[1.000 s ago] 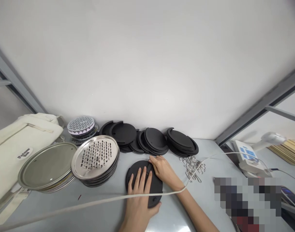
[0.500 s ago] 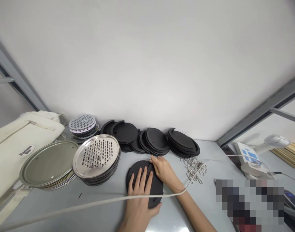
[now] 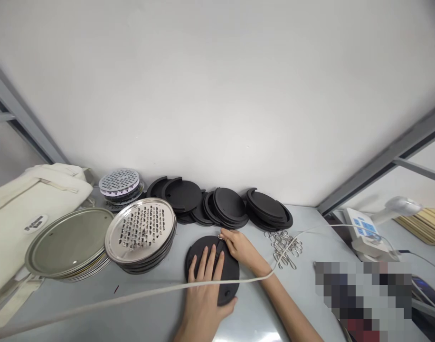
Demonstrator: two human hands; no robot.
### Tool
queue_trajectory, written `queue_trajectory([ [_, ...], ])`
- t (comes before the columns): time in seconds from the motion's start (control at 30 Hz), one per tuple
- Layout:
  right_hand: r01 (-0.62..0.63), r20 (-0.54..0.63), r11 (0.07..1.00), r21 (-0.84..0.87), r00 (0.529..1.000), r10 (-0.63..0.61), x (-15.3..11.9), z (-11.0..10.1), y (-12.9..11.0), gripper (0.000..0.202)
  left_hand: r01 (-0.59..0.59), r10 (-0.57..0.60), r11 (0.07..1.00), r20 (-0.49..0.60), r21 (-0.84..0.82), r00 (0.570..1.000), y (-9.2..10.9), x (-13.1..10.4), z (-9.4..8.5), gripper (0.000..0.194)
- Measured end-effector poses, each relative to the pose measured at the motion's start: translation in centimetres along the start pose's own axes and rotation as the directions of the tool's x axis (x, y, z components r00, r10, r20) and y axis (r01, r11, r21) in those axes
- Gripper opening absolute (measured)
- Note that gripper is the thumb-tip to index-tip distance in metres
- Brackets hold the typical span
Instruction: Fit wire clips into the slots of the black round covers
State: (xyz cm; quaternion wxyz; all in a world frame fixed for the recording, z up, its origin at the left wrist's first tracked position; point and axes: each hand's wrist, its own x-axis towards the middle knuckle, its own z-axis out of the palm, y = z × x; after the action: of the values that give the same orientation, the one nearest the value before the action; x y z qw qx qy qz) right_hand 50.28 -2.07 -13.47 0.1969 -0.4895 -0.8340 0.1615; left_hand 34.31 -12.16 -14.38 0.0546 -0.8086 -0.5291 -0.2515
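Observation:
A black round disc [image 3: 229, 275] lies on the table in front of me. My left hand [image 3: 205, 285] rests flat across it, fingers spread, with the thumb by its lower right edge. At the disc's upper edge, my right hand [image 3: 237, 243] is closed in a pinch on a small metal wire clip [image 3: 220, 237], of which only a shiny loop shows. To the right is a loose pile of similar metal wire clips [image 3: 283, 247]. Behind my hands, stacked black discs [image 3: 230, 204] and black discs with raised rims [image 3: 184, 194] line the wall.
On the left are stacked perforated metal grater discs [image 3: 142, 230], olive-green round plates [image 3: 71, 242], a pale perforated stack [image 3: 119, 180] and a cream bag [image 3: 32, 204]. A white cable [image 3: 132, 298] crosses in front of my hands. A white device [image 3: 367, 232] stands at the right.
The view has shifted slightly. Both hands keep their places on the black disc, and a little more of the metal loop shows at my right fingertips.

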Motion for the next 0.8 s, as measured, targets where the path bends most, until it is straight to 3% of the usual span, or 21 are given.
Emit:
queue_trajectory([
  [0.8, 0.015, 0.046, 0.995, 0.098, 0.999, -0.020, 0.3, -1.3, -0.4, 0.030, -0.010, 0.010, 1.000, 0.027, 0.006, 1.000, 0.0, 0.0, 0.0, 0.081],
])
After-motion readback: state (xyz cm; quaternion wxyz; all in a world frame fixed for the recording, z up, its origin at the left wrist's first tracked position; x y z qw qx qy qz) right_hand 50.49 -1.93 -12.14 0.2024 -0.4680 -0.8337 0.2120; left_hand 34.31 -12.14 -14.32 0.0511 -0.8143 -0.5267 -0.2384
